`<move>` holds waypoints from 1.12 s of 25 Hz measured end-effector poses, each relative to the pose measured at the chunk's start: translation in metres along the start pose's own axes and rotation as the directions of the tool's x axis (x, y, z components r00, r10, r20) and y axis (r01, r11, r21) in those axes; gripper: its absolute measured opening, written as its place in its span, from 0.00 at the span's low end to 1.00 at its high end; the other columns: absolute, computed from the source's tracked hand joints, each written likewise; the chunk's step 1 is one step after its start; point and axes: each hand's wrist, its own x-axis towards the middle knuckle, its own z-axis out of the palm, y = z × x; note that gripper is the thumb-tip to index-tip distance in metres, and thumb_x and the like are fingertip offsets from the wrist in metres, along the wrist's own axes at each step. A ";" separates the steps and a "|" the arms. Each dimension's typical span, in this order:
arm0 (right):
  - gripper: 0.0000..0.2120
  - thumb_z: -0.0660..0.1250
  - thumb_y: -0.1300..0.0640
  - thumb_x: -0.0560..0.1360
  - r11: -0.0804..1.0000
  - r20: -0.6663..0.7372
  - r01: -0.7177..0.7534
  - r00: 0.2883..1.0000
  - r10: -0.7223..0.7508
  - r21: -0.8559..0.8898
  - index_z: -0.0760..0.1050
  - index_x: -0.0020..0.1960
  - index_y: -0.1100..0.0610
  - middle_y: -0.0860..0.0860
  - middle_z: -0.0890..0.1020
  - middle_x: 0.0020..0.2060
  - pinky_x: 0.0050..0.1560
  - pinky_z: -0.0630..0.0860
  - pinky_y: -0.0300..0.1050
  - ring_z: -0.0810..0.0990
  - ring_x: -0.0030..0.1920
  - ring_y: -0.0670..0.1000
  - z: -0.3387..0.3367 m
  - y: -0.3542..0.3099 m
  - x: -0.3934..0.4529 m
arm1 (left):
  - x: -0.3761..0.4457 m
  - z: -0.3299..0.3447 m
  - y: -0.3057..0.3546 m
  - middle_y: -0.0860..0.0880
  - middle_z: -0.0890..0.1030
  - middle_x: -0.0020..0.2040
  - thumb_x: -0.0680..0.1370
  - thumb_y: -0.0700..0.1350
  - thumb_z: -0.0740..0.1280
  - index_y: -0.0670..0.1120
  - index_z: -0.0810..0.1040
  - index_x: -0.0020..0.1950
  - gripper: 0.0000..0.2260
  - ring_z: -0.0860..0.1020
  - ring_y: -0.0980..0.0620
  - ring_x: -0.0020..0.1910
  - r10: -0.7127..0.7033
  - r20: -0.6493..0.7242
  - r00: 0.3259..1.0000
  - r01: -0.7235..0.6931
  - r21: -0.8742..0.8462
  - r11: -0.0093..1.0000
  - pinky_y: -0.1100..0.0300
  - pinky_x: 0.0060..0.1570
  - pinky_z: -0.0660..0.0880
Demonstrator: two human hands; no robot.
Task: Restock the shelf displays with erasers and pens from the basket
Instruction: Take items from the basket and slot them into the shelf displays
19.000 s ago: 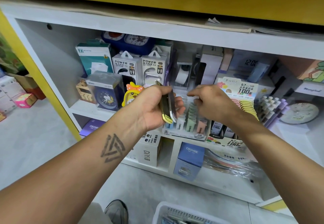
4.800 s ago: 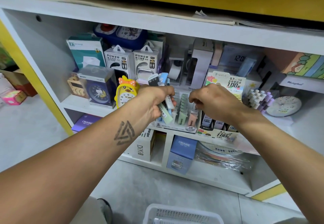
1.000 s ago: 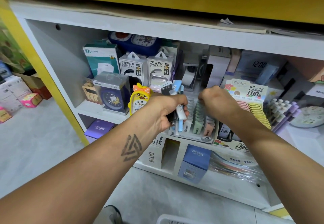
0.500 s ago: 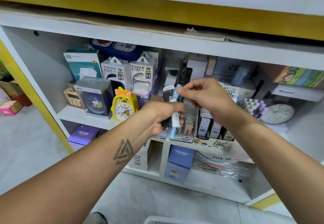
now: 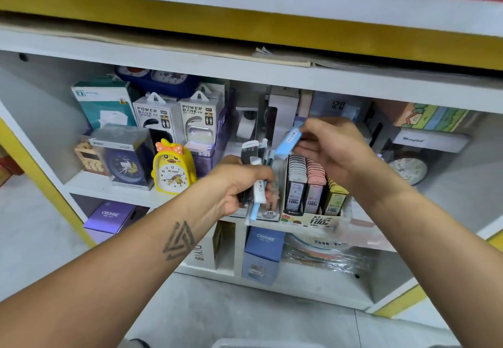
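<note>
Erasers: slim black, white and blue sleeved stick erasers [image 5: 254,181] are sitting bunched in the left hand's [image 5: 239,187] fist.
Right hand [image 5: 330,149]: is pinching one light-blue sleeved eraser [image 5: 289,141], at the bunch's 1 o'clock.

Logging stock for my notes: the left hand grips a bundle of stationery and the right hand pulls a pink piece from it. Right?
Not quite. The head view shows the piece in the right hand is light blue, not pink. The left hand does grip the bundle.
</note>
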 end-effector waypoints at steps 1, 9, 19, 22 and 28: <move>0.02 0.66 0.65 0.75 0.999 0.010 0.011 1.000 -0.011 -0.031 0.78 0.46 0.62 0.56 0.85 0.36 0.38 0.81 0.43 0.86 0.36 0.52 -0.001 0.001 0.001 | 0.000 -0.003 0.001 0.42 0.78 0.27 0.72 0.30 0.70 0.35 0.78 0.46 0.05 0.77 0.48 0.21 -0.002 0.000 1.000 0.002 -0.012 1.000 0.60 0.23 0.75; 0.07 0.70 0.57 0.79 0.951 0.224 0.073 0.975 -0.003 -0.301 0.76 0.51 0.61 0.57 0.82 0.32 0.22 0.65 0.37 0.70 0.23 0.48 0.008 0.016 0.000 | 0.004 -0.038 0.017 0.47 0.77 0.27 0.76 0.36 0.67 0.42 0.76 0.38 0.07 0.76 0.53 0.22 -0.044 -0.038 0.998 0.045 0.022 0.999 0.64 0.24 0.75; 0.08 0.72 0.66 0.75 0.735 0.342 0.349 0.924 -0.169 -0.581 0.81 0.52 0.56 0.45 0.84 0.36 0.49 0.83 0.46 0.87 0.41 0.49 0.032 0.027 0.005 | 0.003 -0.078 0.021 0.47 0.78 0.27 0.74 0.35 0.68 0.42 0.77 0.37 0.06 0.77 0.53 0.23 -0.068 -0.115 0.991 0.071 0.021 0.997 0.63 0.26 0.76; 0.10 0.69 0.63 0.79 0.653 0.333 0.410 0.910 -0.246 -0.637 0.82 0.58 0.56 0.52 0.86 0.45 0.49 0.83 0.39 0.86 0.40 0.44 0.048 0.041 0.006 | 0.001 -0.088 0.020 0.46 0.78 0.27 0.73 0.35 0.68 0.42 0.77 0.37 0.06 0.76 0.52 0.22 -0.075 -0.116 0.990 0.079 0.027 0.997 0.63 0.25 0.75; 0.04 0.67 0.56 0.79 0.271 0.471 0.575 0.804 -0.364 -0.772 0.73 0.53 0.52 0.52 0.83 0.43 0.48 0.80 0.54 0.82 0.44 0.55 0.067 0.063 0.013 | -0.002 -0.105 0.015 0.44 0.79 0.28 0.73 0.33 0.70 0.40 0.77 0.41 0.04 0.78 0.50 0.24 -0.078 -0.131 0.988 0.078 -0.007 0.997 0.60 0.27 0.76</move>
